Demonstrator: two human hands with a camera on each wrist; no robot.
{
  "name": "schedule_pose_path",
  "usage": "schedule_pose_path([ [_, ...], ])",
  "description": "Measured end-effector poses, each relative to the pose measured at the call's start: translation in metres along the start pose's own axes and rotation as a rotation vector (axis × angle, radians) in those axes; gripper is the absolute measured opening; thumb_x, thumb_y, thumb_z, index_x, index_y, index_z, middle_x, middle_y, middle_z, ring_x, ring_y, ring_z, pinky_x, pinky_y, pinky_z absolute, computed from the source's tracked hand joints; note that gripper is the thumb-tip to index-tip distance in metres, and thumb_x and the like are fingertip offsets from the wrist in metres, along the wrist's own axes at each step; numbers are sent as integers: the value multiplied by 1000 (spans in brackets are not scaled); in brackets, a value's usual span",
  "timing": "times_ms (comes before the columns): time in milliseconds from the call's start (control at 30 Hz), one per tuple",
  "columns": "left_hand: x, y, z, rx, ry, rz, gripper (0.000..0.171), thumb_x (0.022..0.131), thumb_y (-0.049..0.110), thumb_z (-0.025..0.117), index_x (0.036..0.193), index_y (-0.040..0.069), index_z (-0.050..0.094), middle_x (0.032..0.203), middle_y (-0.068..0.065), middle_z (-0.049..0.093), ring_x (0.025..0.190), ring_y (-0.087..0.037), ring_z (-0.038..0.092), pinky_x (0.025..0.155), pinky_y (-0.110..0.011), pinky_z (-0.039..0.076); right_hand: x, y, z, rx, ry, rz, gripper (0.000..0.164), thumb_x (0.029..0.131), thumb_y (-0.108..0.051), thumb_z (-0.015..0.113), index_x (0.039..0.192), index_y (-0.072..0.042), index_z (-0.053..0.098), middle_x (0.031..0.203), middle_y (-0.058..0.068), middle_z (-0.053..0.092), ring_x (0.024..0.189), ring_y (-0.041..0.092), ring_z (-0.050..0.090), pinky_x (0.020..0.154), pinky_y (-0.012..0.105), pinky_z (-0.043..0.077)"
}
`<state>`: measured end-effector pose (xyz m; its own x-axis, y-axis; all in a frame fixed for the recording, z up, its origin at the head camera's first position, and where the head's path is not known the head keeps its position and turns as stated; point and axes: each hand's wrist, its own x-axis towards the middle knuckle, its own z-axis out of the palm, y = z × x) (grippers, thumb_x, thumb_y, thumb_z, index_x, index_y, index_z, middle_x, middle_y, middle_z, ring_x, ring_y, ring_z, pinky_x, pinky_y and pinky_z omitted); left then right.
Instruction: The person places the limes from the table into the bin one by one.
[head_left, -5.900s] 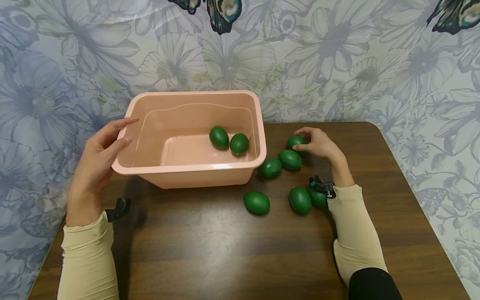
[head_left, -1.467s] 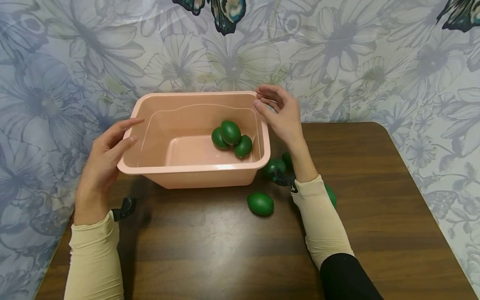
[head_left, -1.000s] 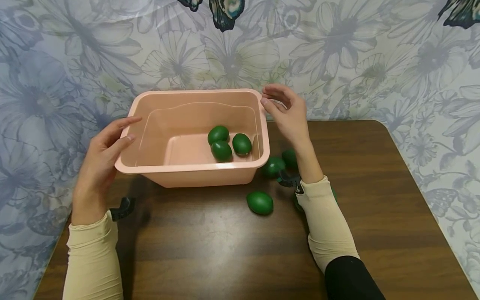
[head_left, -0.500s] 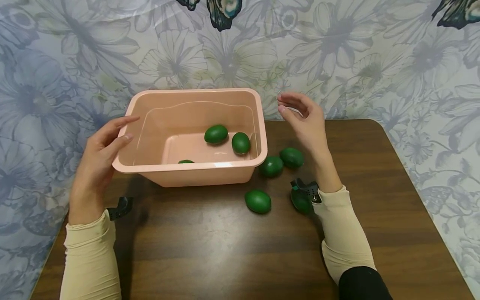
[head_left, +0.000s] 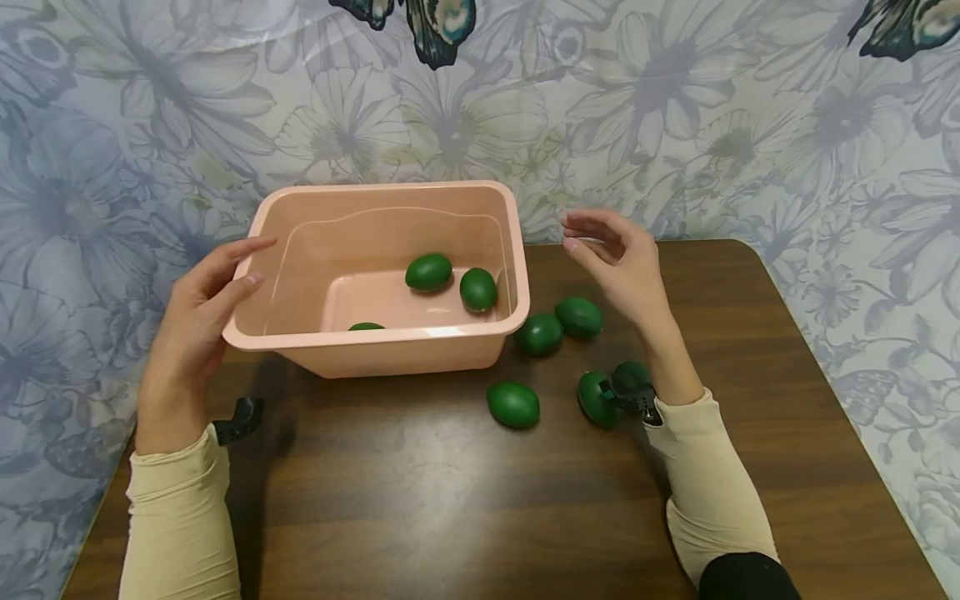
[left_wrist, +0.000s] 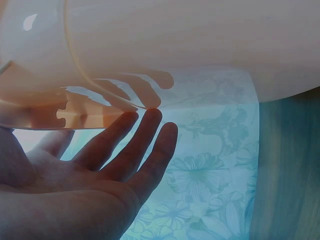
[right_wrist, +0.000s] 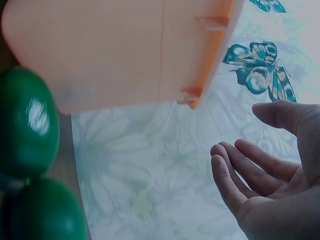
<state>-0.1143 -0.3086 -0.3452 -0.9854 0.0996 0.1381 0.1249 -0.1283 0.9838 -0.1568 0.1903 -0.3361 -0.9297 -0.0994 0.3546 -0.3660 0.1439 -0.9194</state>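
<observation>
My left hand (head_left: 191, 321) holds the left rim of a pink plastic tub (head_left: 390, 337), with thumb and forefinger over the edge. In the left wrist view, its other fingers (left_wrist: 152, 132) reach up to the tub's outer wall. Inside the tub lie two smooth green lime-like fruits, one lime (head_left: 429, 272) beside another lime (head_left: 478, 289). A third lime (head_left: 367, 326) is mostly hidden behind the front wall. My right hand (head_left: 618, 262) hovers right of the tub, holding nothing, its fingers loosely bent and thumb apart.
On the brown table (head_left: 420, 500), two limes sit by the tub's right side, the nearer-to-tub lime (head_left: 540, 334) alongside another lime (head_left: 579, 317). A single lime (head_left: 513, 406) lies in front. Two more, including one lime (head_left: 597, 400), are partly covered by the right wrist camera (head_left: 630, 396).
Earlier my right hand gripped a lime on the table; that lime then appeared in the tub and rolled toward the front wall. The right hand has drawn back rightward; the left stays on the rim.
</observation>
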Motion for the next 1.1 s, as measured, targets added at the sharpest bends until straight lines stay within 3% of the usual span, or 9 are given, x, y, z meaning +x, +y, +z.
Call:
schedule_pose_path([
  [100, 0, 0, 0, -4, 1, -4, 47, 107, 2, 58, 153, 0, 52, 142, -11, 61, 98, -18, 77, 66, -32, 66, -7, -4, -10, -4, -4, 12, 37, 99, -2, 72, 133, 8, 66, 132, 29, 66, 122, 39, 66, 101, 28, 58],
  [333, -2, 1, -2, -11, 9, -1, 47, 106, 2, 58, 153, -1, 52, 137, -12, 64, 93, -20, 78, 63, -33, 66, -16, -3, -39, 14, 26, 30, 38, 98, -3, 74, 133, 10, 65, 131, 30, 66, 117, 24, 71, 100, 24, 58],
  [533, -1, 0, -2, -25, -6, -2, 47, 107, 1, 57, 153, -1, 51, 135, -12, 65, 91, -19, 78, 62, -32, 65, -14, 10, -55, 61, 49, 24, 38, 96, -6, 77, 131, 6, 68, 129, 23, 70, 119, 31, 69, 101, 25, 58],
  [900, 1, 1, 1, -10, -5, -6, 47, 107, 2, 58, 153, 0, 52, 137, -11, 64, 91, -18, 78, 61, -33, 65, -38, 20, -85, -23, 17, 82, 40, 98, -6, 75, 135, 6, 65, 133, 25, 67, 123, 27, 67, 103, 23, 56],
  [1100, 1, 0, 0, -10, -8, 1, 46, 107, 1, 57, 153, -1, 51, 136, -11, 65, 90, -18, 78, 61, -32, 65, -59, 31, -112, -118, -14, 127, 41, 99, -6, 74, 138, 4, 64, 133, 17, 69, 124, 21, 67, 102, 20, 55],
])
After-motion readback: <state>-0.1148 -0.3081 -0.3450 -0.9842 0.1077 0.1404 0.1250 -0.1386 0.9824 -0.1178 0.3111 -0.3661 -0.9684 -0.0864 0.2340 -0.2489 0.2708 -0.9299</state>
